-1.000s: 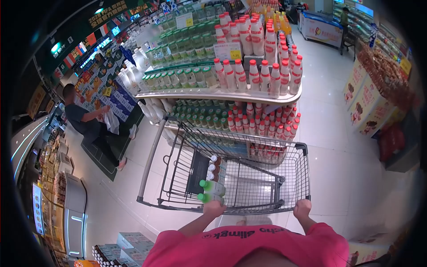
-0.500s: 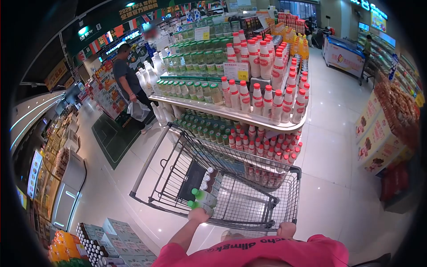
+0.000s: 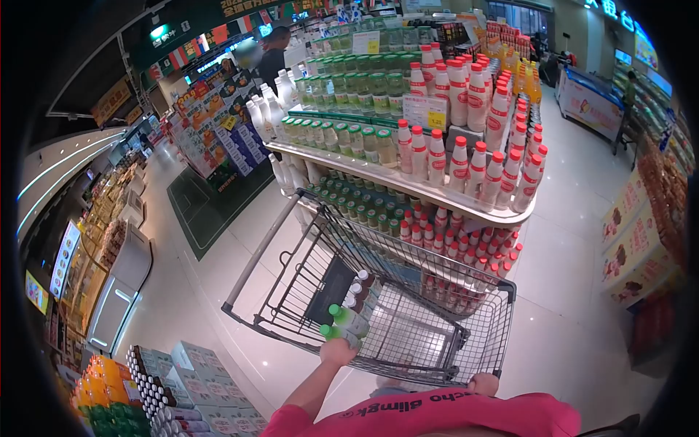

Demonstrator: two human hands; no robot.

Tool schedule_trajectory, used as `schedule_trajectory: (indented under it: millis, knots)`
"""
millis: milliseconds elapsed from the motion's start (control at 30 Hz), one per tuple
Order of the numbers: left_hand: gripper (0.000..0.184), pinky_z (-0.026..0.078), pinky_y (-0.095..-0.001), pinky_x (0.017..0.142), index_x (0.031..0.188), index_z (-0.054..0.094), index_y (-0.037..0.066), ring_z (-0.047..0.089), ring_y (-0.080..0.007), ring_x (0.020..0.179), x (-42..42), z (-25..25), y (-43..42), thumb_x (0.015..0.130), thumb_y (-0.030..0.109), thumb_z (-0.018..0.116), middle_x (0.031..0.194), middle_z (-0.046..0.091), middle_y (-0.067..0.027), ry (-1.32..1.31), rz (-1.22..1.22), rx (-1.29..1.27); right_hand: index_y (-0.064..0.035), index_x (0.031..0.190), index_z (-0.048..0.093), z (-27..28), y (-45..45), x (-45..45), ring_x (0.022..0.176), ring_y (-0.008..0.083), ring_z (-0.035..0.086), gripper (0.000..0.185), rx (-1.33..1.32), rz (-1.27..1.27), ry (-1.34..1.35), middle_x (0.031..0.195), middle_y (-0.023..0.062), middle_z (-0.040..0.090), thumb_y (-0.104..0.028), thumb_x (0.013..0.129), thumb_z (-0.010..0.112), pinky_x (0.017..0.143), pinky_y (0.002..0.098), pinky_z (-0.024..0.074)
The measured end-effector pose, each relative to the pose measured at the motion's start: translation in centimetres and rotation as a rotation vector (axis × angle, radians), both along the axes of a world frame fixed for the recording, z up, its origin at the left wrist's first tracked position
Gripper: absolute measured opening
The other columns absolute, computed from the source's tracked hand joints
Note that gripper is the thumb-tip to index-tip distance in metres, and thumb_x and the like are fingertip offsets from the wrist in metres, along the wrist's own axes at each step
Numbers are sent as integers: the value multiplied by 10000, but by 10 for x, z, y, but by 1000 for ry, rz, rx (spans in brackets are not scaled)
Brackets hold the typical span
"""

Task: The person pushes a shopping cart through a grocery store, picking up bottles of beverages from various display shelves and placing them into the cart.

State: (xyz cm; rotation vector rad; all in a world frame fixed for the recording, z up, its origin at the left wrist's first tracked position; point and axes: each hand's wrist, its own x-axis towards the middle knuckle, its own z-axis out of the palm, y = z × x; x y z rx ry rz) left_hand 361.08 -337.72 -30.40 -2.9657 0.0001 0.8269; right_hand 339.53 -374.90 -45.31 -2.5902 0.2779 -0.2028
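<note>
A grey wire shopping cart [image 3: 477,339] stands sideways in front of me. My left hand [image 3: 339,352] is closed at its near side rail, right beside two green-capped bottles [image 3: 352,323]; its fingertips are partly hidden. My right hand [image 3: 483,384] is closed on the same side near the cart's right-hand corner, fingers mostly out of sight. Inside the cart, the green-capped bottles lie beside several white-capped dark bottles [image 3: 357,291], next to a black panel [image 3: 329,289]. The cart's handle bar [image 3: 263,247] is at the left, with neither hand on it.
Beyond the cart is a tiered display [image 3: 466,207] of red-capped bottles [image 3: 493,178] and green-lidded jars [image 3: 342,135]. Boxes and drinks [image 3: 207,375] stand low at left. Snack cartons [image 3: 633,247] are at right, a chest freezer [image 3: 590,102] farther back. A person [image 3: 273,54] is behind the display.
My view has turned slightly, so the cart and display sit farther right. The person in dark clothing has moved behind the display. Both my hands keep their places at the cart.
</note>
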Motion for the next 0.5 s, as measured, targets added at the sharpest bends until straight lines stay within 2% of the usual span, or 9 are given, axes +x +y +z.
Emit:
schedule_trajectory:
  millis: [133, 233, 267, 367, 400, 500]
  knots:
    - [472, 517, -420, 718, 838, 703, 69, 660, -308, 807, 3, -2, 10, 755, 500, 529, 830, 678, -141, -1, -11, -15, -85, 567, 669, 8, 9, 7, 592, 298, 565, 160, 9, -45, 189, 577, 98, 606, -203, 603, 566, 567, 445, 428]
    - [453, 517, -417, 719, 830, 702, 64, 659, -308, 800, 7, 3, 12, 743, 477, 536, 826, 676, -143, 11, -5, -4, -116, 617, 709, 23, 14, 19, 609, 283, 594, 175, 13, -85, 436, 591, 103, 628, -228, 606, 576, 578, 433, 447]
    - [441, 520, -419, 706, 813, 700, 60, 659, -309, 779, 8, 3, 12, 732, 463, 543, 808, 674, -144, 2, 9, -15, -139, 648, 724, 1, 12, 21, 629, 280, 623, 205, 11, -74, 575, 606, 106, 639, -266, 626, 564, 587, 420, 467]
    - [423, 523, -428, 682, 790, 697, 57, 659, -311, 751, 9, 2, 14, 735, 450, 550, 785, 672, -140, -73, 27, -52, -133, 643, 721, -18, 12, 19, 640, 285, 636, 242, -71, 41, 442, 590, 103, 633, -297, 651, 543, 604, 416, 483]
    - [412, 523, -427, 680, 792, 696, 58, 658, -310, 751, 12, 6, 13, 738, 441, 553, 783, 671, -139, -64, 36, -51, -119, 672, 713, -1, 12, 26, 650, 292, 636, 275, -58, 105, 495, 642, 117, 649, -296, 700, 504, 614, 431, 484]
    - [384, 523, -425, 681, 806, 695, 63, 654, -304, 762, 17, 18, 11, 747, 418, 557, 791, 669, -140, -31, 79, -44, -102, 711, 698, 4, 7, 37, 678, 298, 640, 291, -97, 243, 565, 715, 138, 661, -275, 748, 468, 633, 449, 487]
